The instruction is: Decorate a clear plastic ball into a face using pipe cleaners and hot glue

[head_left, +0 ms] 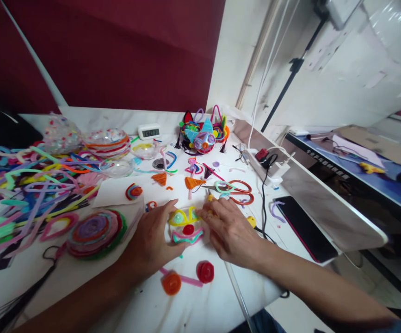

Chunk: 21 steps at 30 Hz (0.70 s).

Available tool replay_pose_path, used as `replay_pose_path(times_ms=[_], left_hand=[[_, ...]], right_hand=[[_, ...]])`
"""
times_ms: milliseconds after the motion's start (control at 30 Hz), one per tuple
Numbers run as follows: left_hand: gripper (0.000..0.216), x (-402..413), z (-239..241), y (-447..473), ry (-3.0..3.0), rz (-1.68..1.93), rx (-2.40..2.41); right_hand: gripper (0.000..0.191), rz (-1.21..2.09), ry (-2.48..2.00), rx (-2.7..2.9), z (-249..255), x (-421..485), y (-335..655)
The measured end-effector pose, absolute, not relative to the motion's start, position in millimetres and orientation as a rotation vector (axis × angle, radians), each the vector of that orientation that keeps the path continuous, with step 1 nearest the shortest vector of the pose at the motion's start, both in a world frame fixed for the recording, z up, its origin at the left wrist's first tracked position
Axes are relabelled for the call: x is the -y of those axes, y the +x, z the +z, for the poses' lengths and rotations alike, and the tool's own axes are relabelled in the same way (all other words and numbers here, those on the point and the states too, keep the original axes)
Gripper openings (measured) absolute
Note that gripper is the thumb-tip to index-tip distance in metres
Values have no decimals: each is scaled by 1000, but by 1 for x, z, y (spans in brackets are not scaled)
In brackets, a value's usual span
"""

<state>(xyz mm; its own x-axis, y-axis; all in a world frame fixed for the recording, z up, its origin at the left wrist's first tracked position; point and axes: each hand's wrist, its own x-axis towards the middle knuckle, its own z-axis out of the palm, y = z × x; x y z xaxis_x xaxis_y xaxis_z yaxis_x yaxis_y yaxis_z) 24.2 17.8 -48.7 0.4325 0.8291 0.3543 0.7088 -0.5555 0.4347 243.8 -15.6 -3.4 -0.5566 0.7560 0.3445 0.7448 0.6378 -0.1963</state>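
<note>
On the white table [144,305], a clear plastic half-sphere face [185,226] carries yellow pipe-cleaner eyes, a red nose and a pink and green mouth. My left hand [153,240] cups its left side with curled fingers. My right hand [230,231] presses its fingertips on the right edge, pinched together. A red coil [205,271] and an orange coil [171,283] lie just below the hands, joined by a pink stem.
A heap of coloured pipe cleaners [20,194] fills the left. A flat spiral disc [96,231], red-handled scissors [240,192], a finished colourful figure [202,132], a small digital clock [149,132], a power strip [271,166] and a black phone [306,229] lie around.
</note>
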Motion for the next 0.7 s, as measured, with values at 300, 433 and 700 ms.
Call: replay_pose_path(times_ms=[300,433,700], left_hand=[[79,-19,-49,24,2493,784,-1278],[80,-20,-44,26,2468,764,-1304],[88,-22,-41,22,2518,799,-1271]], right_hand=[[45,4,-1209,2269,1,29,260],[44,-7,-1207,2220,-3,46,265],[43,19,-1229,2077,-9,71,271]])
